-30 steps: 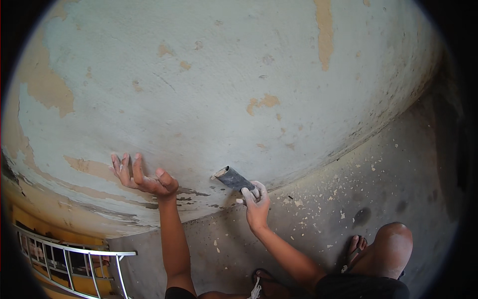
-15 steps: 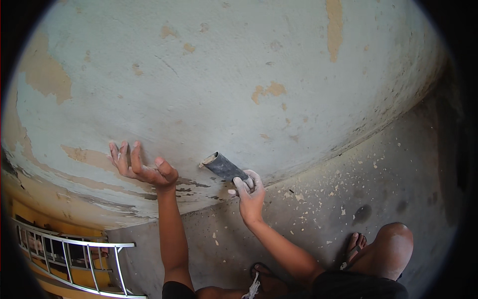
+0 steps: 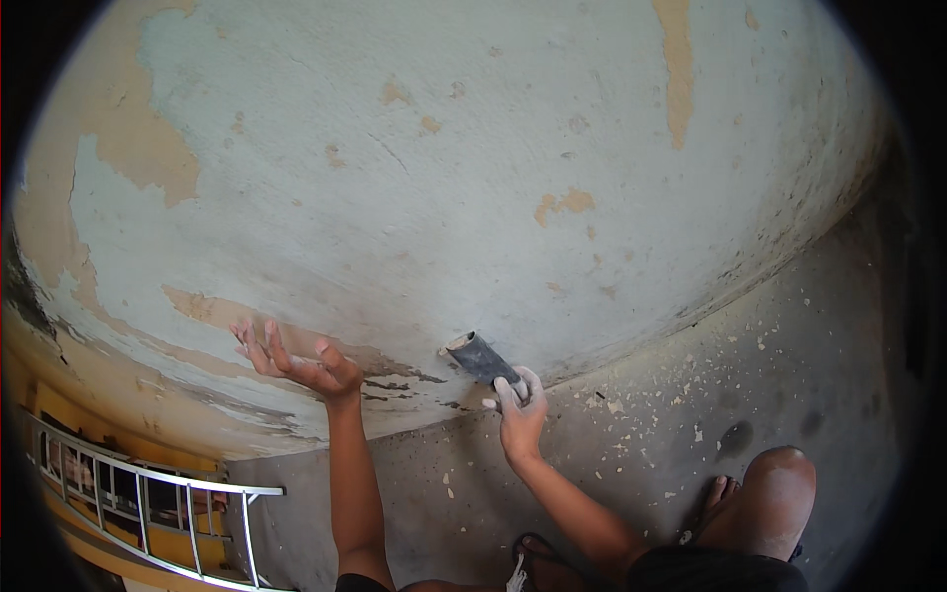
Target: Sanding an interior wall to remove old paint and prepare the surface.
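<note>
My right hand (image 3: pixel 521 422) grips the near end of a short dark grey tube (image 3: pixel 481 357). Its far end is hollow, with a pale edge, and points up and left at the wall; whether it touches the wall I cannot tell. White dust coats the fingers around it. To the left, my left hand (image 3: pixel 301 367) is raised in front of the wall with fingers apart and nothing in them. Contact with the wall is unclear there too. The pale green wall (image 3: pixel 473 197) has tan patches of bare plaster, and its paint flakes near the bottom behind both hands.
A metal ladder (image 3: pixel 143 503) lies at the lower left. Paint chips are scattered over the grey concrete floor (image 3: pixel 631 459) along the wall's foot. My bent knee (image 3: pixel 779 503) and sandalled foot (image 3: pixel 543 557) are at the lower edge.
The view has shifted, so wall, ladder and floor sit further right and lower. Both hands appear lower and further right too, with the tube still in my right hand.
</note>
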Demonstrator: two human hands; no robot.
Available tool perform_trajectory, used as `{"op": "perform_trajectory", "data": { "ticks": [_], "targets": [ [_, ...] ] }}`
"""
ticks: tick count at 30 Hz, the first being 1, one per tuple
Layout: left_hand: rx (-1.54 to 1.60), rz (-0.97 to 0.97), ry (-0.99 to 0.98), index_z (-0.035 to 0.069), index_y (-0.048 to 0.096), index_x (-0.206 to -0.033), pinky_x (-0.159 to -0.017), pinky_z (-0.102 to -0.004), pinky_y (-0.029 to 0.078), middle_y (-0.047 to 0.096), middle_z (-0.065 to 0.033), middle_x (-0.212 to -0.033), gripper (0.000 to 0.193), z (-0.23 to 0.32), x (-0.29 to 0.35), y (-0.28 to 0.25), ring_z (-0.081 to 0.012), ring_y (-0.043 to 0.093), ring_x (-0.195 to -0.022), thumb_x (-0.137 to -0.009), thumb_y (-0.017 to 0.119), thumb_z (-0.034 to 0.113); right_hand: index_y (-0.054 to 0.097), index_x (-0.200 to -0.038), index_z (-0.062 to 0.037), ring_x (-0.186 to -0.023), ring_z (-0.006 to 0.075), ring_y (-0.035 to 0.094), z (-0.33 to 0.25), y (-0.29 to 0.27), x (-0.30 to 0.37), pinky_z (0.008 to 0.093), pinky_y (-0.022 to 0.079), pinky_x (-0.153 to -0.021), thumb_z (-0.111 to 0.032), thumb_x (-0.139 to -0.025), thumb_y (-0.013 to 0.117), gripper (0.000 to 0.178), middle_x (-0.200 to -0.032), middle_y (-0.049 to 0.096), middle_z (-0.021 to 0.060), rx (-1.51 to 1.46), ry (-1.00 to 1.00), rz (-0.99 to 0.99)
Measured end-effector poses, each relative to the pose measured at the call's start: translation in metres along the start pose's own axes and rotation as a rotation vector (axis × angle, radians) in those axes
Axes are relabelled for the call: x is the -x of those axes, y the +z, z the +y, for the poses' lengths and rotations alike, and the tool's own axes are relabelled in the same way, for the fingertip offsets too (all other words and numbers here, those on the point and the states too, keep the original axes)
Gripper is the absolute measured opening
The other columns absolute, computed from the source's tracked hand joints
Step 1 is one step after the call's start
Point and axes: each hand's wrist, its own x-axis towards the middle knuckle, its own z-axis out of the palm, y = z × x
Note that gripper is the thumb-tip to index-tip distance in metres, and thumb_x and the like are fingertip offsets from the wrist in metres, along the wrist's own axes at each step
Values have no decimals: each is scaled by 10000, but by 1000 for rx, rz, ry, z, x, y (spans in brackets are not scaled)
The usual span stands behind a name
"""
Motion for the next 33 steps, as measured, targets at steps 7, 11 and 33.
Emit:
{"op": "perform_trajectory", "data": {
  "ticks": [7, 11, 33],
  "targets": [
    [60, -34, -44, 66, 332, -1423, -1136, -633, 105, 233, -239, -1498, 572, 5, 0, 3, -453, 175, -1425, -900, 398, 288, 491, -1176, 7, -867, 95, 591, -25, 27, -3, 263, 589, -684, -53, -916, 629, 300, -1015, 589, 60, -14, -77, -121],
    [88, 2, -20, 79, 329, -1431, -1140, -636, 79, 218, -234, -1512, 588, 0, -4, 4, -446, 162, -1430, -900, 412, 318, 490, -1195, 4, -879, 100, 589, -3, 5, -13, 263, 590, -691, -53, -912, 636, 324, -1023, 585, 64, -2, -31, -18],
    [-4, -22, 39, 100, 335, -1439, -1139, -625, 43, 282, -228, -1511, 572, 12, -4, 18, -436, 217, -1424, -922, 392, 337, 507, -1190, 13, -786, 65, 539, -16, 9, -7, 261, 585, -693, -31, -902, 642, 320, -849, 488, -5, 16, 14, 5]
  ]
}}
